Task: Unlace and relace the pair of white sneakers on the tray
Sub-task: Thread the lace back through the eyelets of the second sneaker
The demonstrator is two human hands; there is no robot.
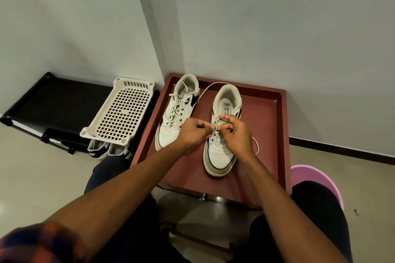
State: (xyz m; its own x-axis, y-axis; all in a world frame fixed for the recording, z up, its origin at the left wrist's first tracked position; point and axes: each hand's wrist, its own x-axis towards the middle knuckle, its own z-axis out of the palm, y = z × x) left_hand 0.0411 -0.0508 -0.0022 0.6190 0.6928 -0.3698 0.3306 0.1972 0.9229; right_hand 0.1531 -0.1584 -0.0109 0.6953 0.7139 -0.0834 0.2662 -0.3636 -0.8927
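**White sneakers on tray: lacing part done, right shoe in work**

Item 1. Left sneaker [177,113]: stood near the tray's far left corner, heel to the far edge. Its lace crossed through every eyelet that showed, with the ends loose at the top and no bow. No hand touched it. Whether it had been relaced or awaited unlacing could not be told.

Item 2. Left hand [193,132]: fingers curled, fingertips pinching the lace at the right sneaker's middle eyelets.

Item 3. Right sneaker [220,156]: stood mid-tray, toe toward the near edge. The lowest eyelets looked threaded; the upper ones looked bare, though the hands hid part of them.

Item 4. Lace [210,86]: one loose end ran round the heel toward the far edge; another looped out toward the right edge.

Item 5. Right hand [237,132]: fingers curled, pinching the same lace just beside the left hand.

Item 6. Tray [285,124]: red, rimmed, carrying both shoes.

Assessment: work seemed near its middle. The right shoe was partly laced at most; neither shoe was tied.
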